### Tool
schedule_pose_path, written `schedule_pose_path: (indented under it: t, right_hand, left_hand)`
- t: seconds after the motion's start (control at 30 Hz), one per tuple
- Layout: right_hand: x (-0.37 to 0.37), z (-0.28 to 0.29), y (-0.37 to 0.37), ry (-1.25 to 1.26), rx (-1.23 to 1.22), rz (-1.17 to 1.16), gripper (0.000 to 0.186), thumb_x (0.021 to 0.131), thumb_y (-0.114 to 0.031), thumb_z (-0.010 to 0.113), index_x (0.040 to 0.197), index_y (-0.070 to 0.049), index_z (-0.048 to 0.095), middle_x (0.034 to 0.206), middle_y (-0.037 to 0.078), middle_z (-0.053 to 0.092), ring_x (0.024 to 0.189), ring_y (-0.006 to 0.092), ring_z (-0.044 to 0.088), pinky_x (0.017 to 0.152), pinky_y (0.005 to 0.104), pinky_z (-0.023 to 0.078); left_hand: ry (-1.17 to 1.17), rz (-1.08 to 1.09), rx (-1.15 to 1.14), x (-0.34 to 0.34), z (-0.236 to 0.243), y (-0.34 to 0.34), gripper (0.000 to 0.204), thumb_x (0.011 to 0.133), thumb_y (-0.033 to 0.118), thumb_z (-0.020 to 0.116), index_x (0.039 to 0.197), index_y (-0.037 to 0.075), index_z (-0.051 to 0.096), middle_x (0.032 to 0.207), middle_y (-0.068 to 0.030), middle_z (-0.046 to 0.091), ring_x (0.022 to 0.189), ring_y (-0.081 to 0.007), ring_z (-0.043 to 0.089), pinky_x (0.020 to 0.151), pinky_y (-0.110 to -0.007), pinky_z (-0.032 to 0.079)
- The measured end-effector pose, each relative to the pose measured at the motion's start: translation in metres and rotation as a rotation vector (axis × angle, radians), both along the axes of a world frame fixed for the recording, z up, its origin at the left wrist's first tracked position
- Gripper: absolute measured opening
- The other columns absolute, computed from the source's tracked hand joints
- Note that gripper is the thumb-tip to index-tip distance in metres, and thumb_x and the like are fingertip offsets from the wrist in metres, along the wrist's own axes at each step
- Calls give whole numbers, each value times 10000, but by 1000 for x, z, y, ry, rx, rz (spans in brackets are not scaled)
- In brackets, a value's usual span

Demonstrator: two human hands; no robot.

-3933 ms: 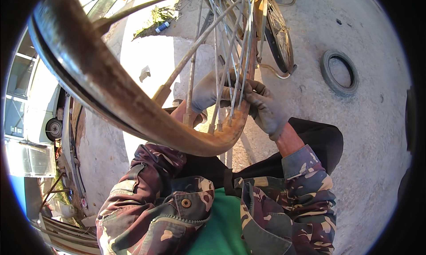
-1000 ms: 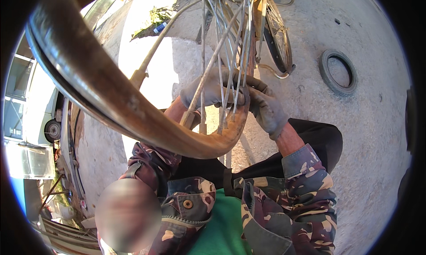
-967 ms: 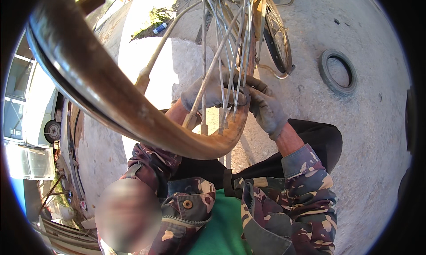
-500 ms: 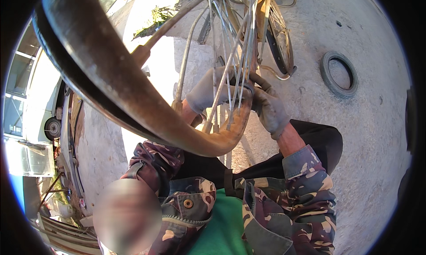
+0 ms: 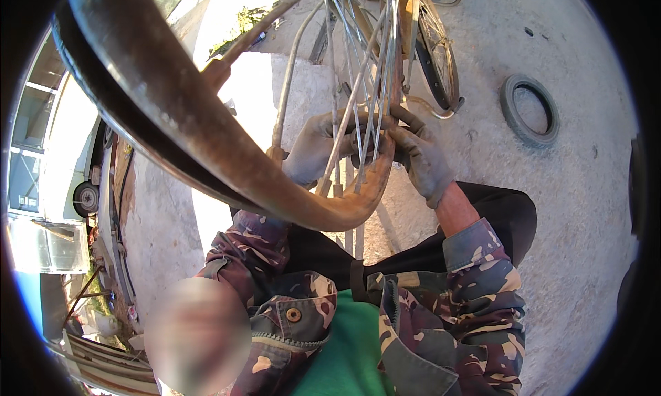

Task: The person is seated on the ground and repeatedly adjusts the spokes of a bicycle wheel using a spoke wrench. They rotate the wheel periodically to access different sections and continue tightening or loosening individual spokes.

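Note:
A rusty brown bicycle wheel rim (image 5: 275, 196) curves close in front of me, with a dark groove along its outer side. Metal spokes (image 5: 354, 100) run from it toward the hub at the top. My left hand (image 5: 310, 148), in a grey glove, reaches behind the spokes; its fingers curl at the far part of the rim and are partly hidden. My right hand (image 5: 423, 158), also gloved, pinches at the same part from the right, thumb and fingers close together. Whether a small piece lies between the fingertips cannot be made out.
Beyond the spokes stands the bicycle's other wheel (image 5: 444, 65), beside a bent metal bar (image 5: 434, 112). A loose grey tyre (image 5: 529, 111) lies on the concrete floor (image 5: 578, 210) at the right. Far left are a small wheel (image 5: 85, 199) and stacked boards (image 5: 110, 365).
Both hands stay at the rim, their fingers shifting slightly there. My right hand has moved a little right, and the rim's near curve sits slightly higher in view.

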State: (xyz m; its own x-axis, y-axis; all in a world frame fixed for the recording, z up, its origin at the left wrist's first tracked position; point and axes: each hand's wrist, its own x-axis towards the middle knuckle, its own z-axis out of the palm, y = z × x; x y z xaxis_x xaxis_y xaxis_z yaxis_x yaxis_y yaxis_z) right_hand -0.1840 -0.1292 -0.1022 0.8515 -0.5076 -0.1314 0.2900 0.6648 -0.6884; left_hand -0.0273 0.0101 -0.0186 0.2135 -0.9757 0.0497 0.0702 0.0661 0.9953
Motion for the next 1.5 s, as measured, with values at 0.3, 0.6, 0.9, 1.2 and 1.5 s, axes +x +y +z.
schedule_pose_path:
  t: [0.3, 0.6, 0.9, 1.2, 1.5]
  right_hand:
    - [-1, -8, -2, -1, -5, 17, 569, 1024, -154, 689, 1519, -7, 451, 1260, 126, 675, 1067, 207, 721, 918, 356, 637]
    - [3, -13, -4, -55, -46, 31, 682, 991, -220, 752, 1525, 38, 416, 1293, 176, 660, 1097, 231, 719, 919, 355, 640]
    - [-2, -1, -1, 3, -42, 57, 579, 1019, -196, 717, 1493, 33, 476, 1294, 135, 683, 1115, 196, 713, 936, 334, 616]
    - [1, -2, 2, -7, 28, 62, 489, 1040, -120, 660, 1488, -1, 504, 1243, 94, 680, 1065, 171, 708, 916, 341, 623]
    - [10, 11, 8, -55, 1, 100, 452, 1074, -127, 611, 1485, 27, 503, 1312, 108, 673, 1152, 149, 686, 989, 294, 591]
  left_hand:
    - [11, -141, 68, 15, -7, -17, 359, 1032, 179, 687, 1295, -66, 683, 1047, -98, 757, 870, -129, 713, 768, -250, 566]
    - [-62, -257, 13, 17, 6, -20, 434, 959, 236, 792, 1267, -53, 694, 1099, -89, 755, 929, -112, 696, 790, -228, 548]
    - [116, -518, -31, 37, 5, -25, 733, 879, 384, 843, 1342, -134, 611, 1310, -244, 659, 1162, -263, 666, 957, -331, 546]
    - [244, -322, -51, 14, 1, -22, 537, 686, 242, 993, 1012, -23, 659, 867, -112, 690, 699, -162, 660, 569, -273, 515]
    - [186, -169, 51, 20, 10, -2, 574, 721, 261, 958, 1063, -83, 653, 889, -164, 738, 683, -172, 699, 579, -252, 554]
